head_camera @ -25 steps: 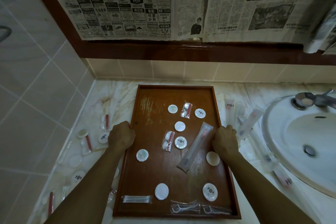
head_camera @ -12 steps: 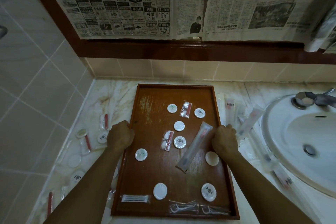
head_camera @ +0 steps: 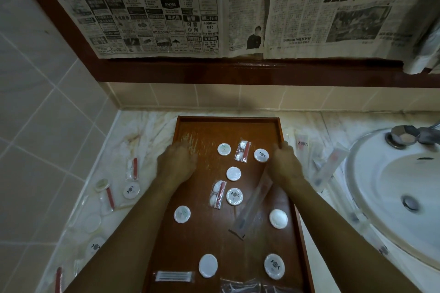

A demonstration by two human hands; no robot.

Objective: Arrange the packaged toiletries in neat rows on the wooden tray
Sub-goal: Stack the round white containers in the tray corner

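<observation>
L hand [head_camera: 177,162]: fingers curled over the left rim of the wooden tray [head_camera: 228,119] toward its far end, blurred, so can't tell how firm the hold is. R hand [head_camera: 284,162]: fingers curled at the right rim opposite, thumb side inward, looks like it grips the rim. Both forearms cross the tray's near half & hide parts of its side rims.

Tray lies lengthwise on the marble desk [head_camera: 147,131], far end near the tiled back wall. On it, scattered, not in rows: round soap packets, e.g. one near the far end [head_camera: 224,149], one mid-tray [head_camera: 234,196], one at the near right [head_camera: 274,266]; two sachets w/ red sticks [head_camera: 242,151] [head_camera: 217,194]; a long clear toothbrush sleeve [head_camera: 252,207] lying diagonal, its top under the R hand; a cotton-bud pack [head_camera: 173,276] at the near left corner.

Off-tray on the desk: left side has more round packets [head_camera: 131,191] & red-stick sachets [head_camera: 133,169]; right side has toothbrush sleeves [head_camera: 327,166] between tray & sink [head_camera: 362,188]. Tap [head_camera: 404,139] at the basin's far rim. Newspaper [head_camera: 214,7] covers the wall above a dark wood rail.
</observation>
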